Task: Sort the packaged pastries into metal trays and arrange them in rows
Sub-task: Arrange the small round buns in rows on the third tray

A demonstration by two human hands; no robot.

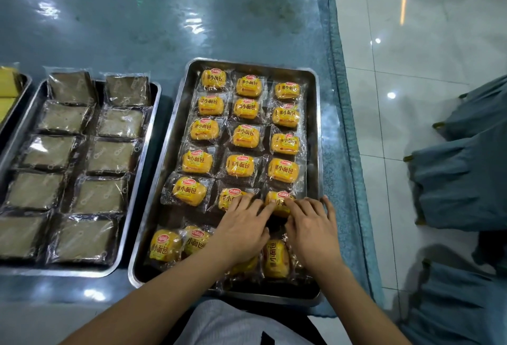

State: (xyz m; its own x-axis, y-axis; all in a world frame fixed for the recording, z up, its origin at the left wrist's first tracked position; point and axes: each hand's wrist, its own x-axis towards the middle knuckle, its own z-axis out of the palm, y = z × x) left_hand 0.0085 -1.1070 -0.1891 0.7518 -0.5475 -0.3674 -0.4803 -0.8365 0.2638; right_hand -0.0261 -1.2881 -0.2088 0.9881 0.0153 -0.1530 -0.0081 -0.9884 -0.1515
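Note:
A metal tray (178,114) in front of me holds yellow packaged buns in three columns, several rows deep. Both hands lie over the nearest full row. My left hand (244,229) rests flat on the middle bun (229,197), and its fingertips reach the right bun (277,200). My right hand (312,229) presses its fingertips on that same right bun. Loose buns (166,246) lie unaligned at the tray's near end, one turned sideways (275,258) between my wrists.
A second metal tray (142,169) to the left holds brown cake slices in clear wrappers, in two columns. A third tray (24,84) with yellow packs shows at the far left. The table's right edge drops to a tiled floor with blue-covered chairs (452,174).

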